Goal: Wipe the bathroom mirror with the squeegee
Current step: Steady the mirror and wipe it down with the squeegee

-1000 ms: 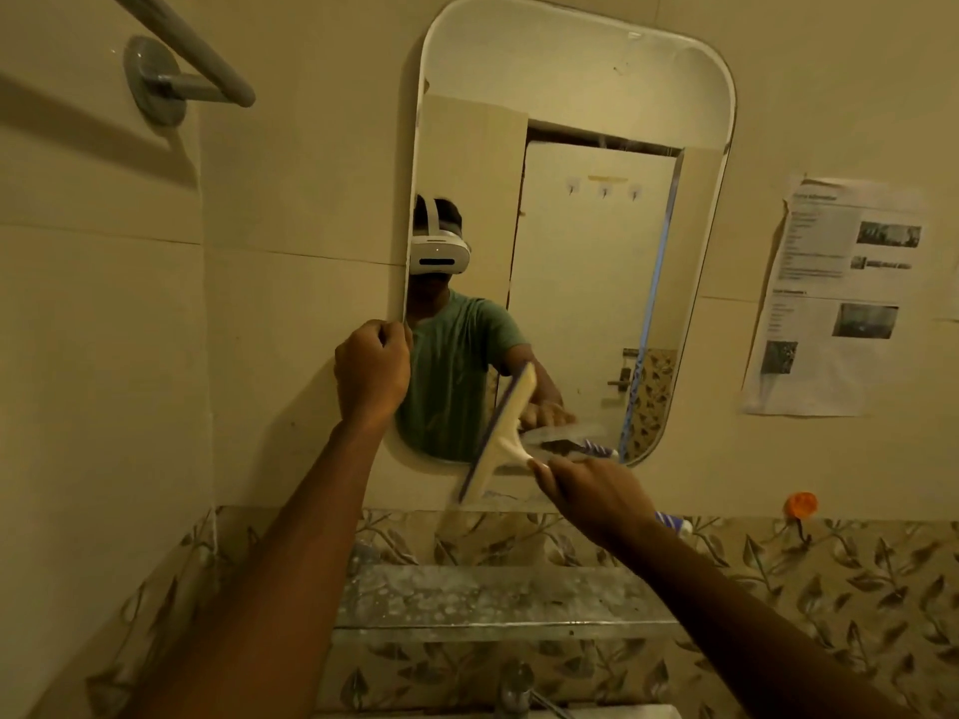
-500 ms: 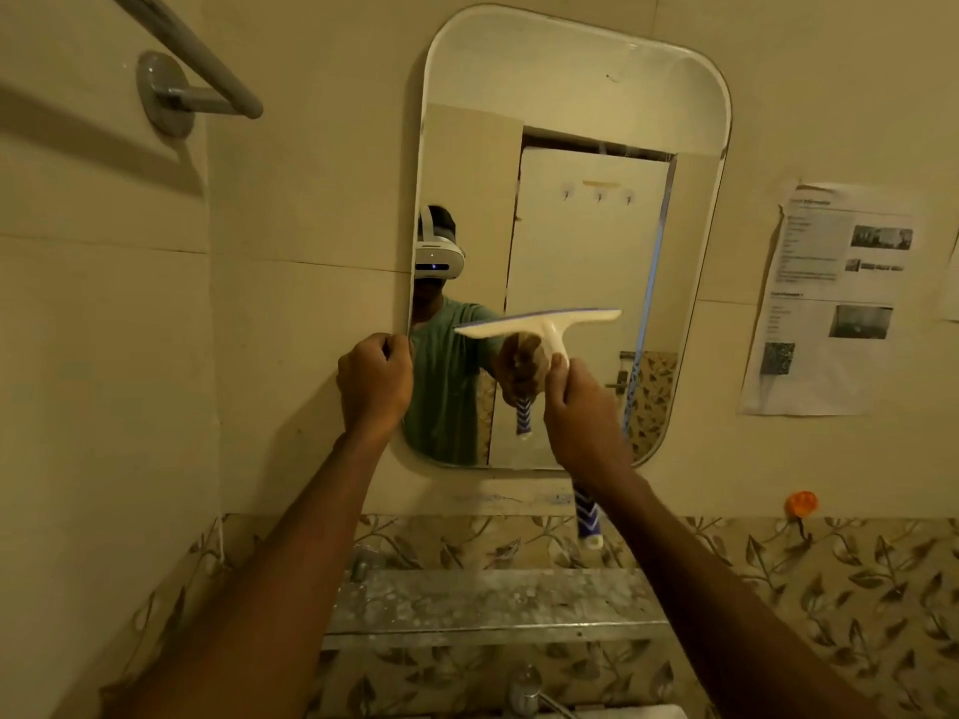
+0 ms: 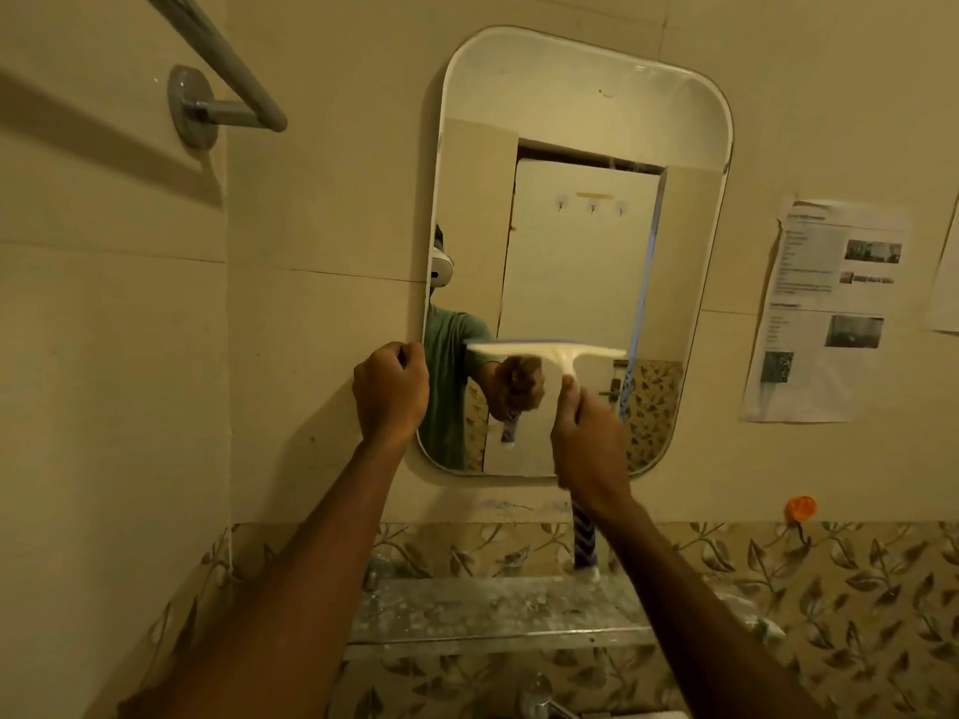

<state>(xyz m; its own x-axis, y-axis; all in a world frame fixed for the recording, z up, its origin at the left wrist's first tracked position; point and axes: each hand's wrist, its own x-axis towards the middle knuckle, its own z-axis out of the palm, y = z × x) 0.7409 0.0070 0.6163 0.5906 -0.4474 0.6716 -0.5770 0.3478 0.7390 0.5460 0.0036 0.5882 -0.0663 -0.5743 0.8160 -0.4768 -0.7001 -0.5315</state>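
The rounded mirror (image 3: pixel 581 147) hangs on the beige wall. My right hand (image 3: pixel 586 438) grips the handle of a white squeegee (image 3: pixel 550 352). Its blade lies level across the lower half of the glass. The blue-striped end of the handle sticks out below my wrist. My left hand (image 3: pixel 390 394) is curled into a fist at the mirror's left edge, beside the lower part of the frame. I cannot tell whether its fingers hook the edge. The glass reflects the person's shirt, the headset and a door.
A glass shelf (image 3: pixel 493 614) runs below the mirror, above a tap (image 3: pixel 537 697). A towel rail (image 3: pixel 218 59) juts from the wall at upper left. Printed sheets (image 3: pixel 825 313) are stuck to the wall on the right. An orange hook (image 3: pixel 799 508) sits below them.
The squeegee turned from a steep tilt near the mirror's bottom to level and rose up the glass. Since half a second ago it has barely moved. My left fist stayed at the mirror's edge.
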